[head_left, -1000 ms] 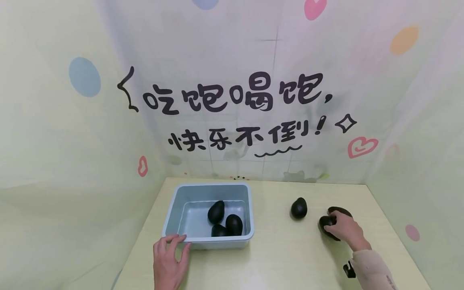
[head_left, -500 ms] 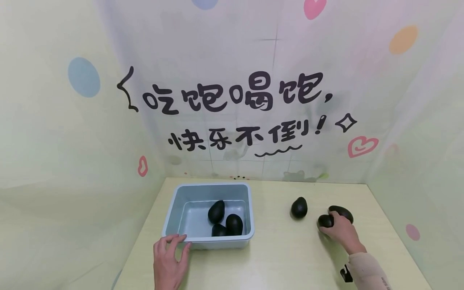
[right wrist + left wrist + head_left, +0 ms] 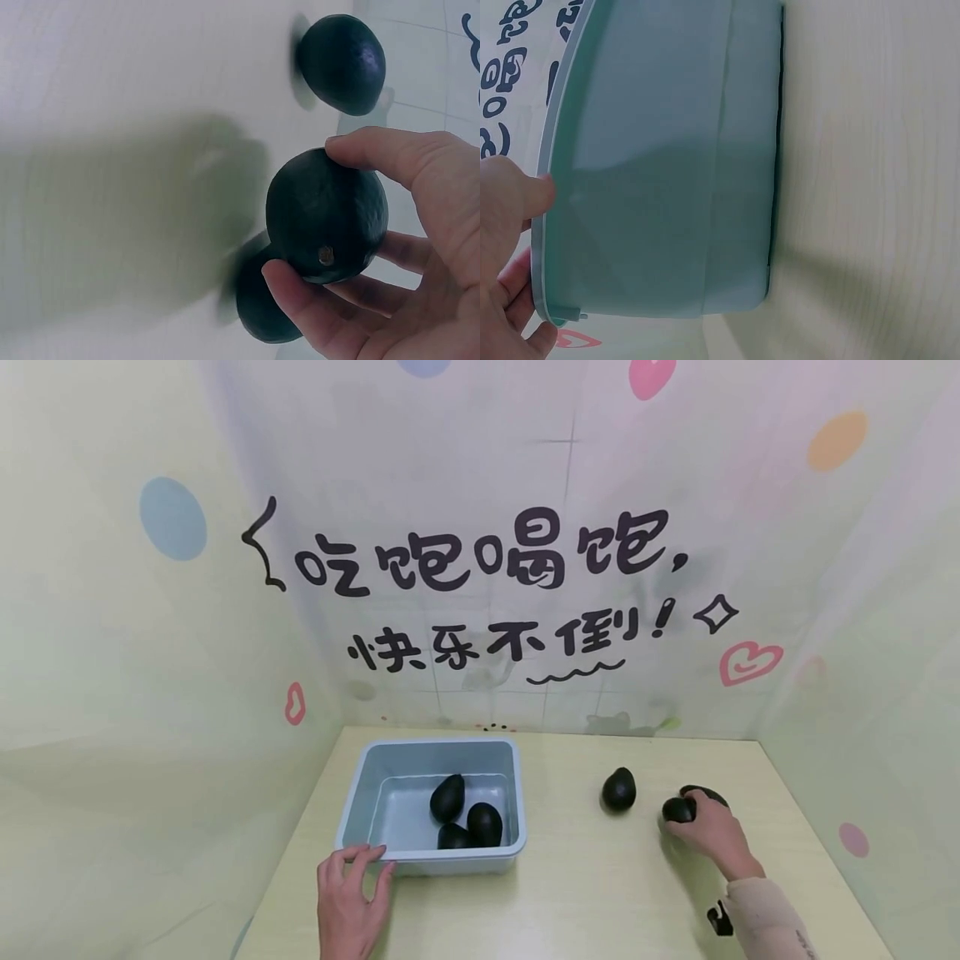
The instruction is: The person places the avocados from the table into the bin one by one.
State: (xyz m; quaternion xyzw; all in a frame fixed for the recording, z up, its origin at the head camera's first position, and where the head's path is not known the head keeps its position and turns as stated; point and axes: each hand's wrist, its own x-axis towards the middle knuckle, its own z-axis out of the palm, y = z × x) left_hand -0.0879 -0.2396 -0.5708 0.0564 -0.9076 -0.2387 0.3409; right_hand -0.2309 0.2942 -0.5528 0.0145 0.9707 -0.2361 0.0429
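In the head view, my right hand (image 3: 716, 837) grips a dark avocado (image 3: 678, 810) between thumb and fingers at the right of the table. The right wrist view shows that avocado's stem scar (image 3: 326, 256) facing the camera. A second avocado (image 3: 268, 300) lies close by, partly covered by the held one and my fingers. Farther left stands a third avocado (image 3: 618, 791), apart from the hand. My left hand (image 3: 348, 902) holds the near rim of a light blue plastic bin (image 3: 442, 865) at its left corner, fingers over the edge. Several avocados (image 3: 447, 799) lie inside it.
The pale wooden table (image 3: 570, 893) meets a printed cloth backdrop (image 3: 487, 485) at the back, and similar cloth hangs on both sides. A small black item (image 3: 720, 918) shows beside the right sleeve (image 3: 768, 914).
The right hand's grip on the avocado has shifted, and the avocado has come slightly up and back in the head view. The left hand and bin have stayed in place.
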